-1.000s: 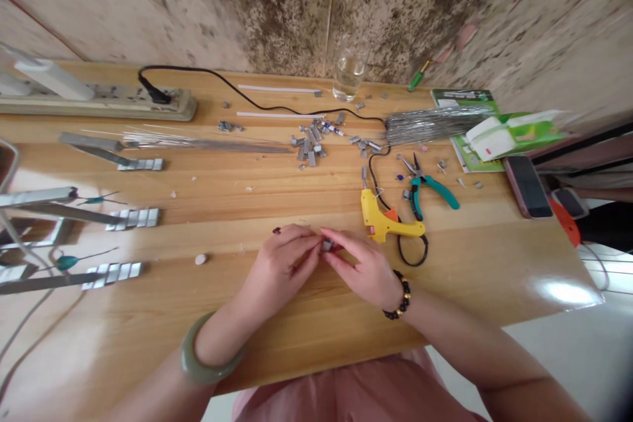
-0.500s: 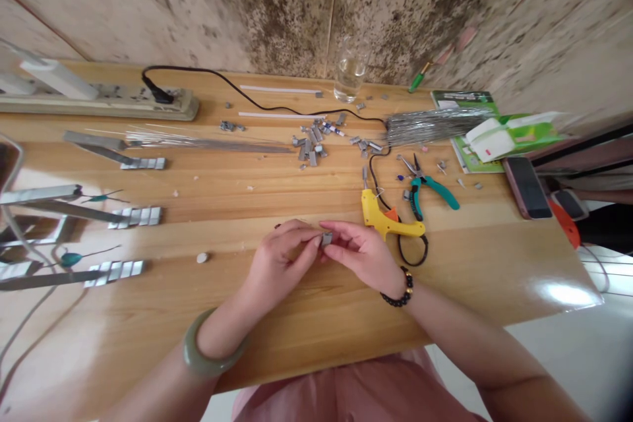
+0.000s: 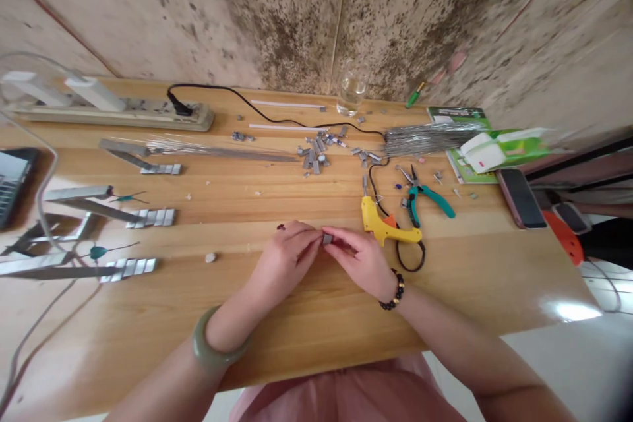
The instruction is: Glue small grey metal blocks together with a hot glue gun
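Observation:
A small grey block-like piece [image 3: 327,239] is pinched between the fingertips of both hands, low over the front middle of the table. My left hand [image 3: 289,257] grips it from the left, thumb and forefinger together. From the right, my right hand [image 3: 361,260] closes thumb and forefinger on the same piece. Fingers cover part of it, so its exact kind is unclear. Just right of my right hand lies a yellow hot glue gun [image 3: 388,227]. Teal-handled pliers [image 3: 425,198] rest beyond it. A heap of similar grey pieces [image 3: 314,155] lies farther back.
Bundled metal wires [image 3: 430,138] and a glass of water [image 3: 351,95] stand toward the wall. A power strip [image 3: 163,115] feeds the black cord. Grey folded strips [image 3: 148,217] occupy the left side. A phone [image 3: 521,198] lies at the right edge.
The camera view has shifted slightly, so the table items at left appear farther right and lower. Both hands stay on the grey piece, its visible face turned a little between the fingers.

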Demonstrator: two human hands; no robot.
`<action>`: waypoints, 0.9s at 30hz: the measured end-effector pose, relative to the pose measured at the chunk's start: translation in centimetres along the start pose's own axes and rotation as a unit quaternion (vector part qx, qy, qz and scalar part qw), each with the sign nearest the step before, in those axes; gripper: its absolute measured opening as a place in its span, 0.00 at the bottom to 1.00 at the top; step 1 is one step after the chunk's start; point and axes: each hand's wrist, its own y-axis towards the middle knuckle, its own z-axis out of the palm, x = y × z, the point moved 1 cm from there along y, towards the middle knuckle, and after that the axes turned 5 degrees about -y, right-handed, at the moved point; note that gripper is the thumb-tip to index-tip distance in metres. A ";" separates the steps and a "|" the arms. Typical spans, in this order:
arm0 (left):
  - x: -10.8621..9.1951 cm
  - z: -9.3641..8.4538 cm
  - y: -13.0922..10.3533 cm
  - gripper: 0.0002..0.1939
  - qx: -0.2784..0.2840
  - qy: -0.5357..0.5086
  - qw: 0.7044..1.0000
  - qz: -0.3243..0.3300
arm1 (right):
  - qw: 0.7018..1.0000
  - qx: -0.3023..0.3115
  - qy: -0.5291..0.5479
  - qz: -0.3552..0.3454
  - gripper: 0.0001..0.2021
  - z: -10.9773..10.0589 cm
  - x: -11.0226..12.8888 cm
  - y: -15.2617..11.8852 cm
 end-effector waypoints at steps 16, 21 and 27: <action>-0.7 -1.0 0.0 0.06 -0.073 -0.021 0.995 -0.065 | 0.954 0.120 0.251 0.114 0.15 -0.5 -0.1 0.9; -0.8 -0.7 -0.1 0.07 -0.029 -0.022 0.999 -0.023 | 0.977 0.072 0.179 0.086 0.12 -0.4 0.0 0.5; -0.7 -0.3 -0.2 0.07 0.004 -0.033 0.999 -0.013 | 1.000 0.016 0.007 0.006 0.13 -0.4 0.3 -0.2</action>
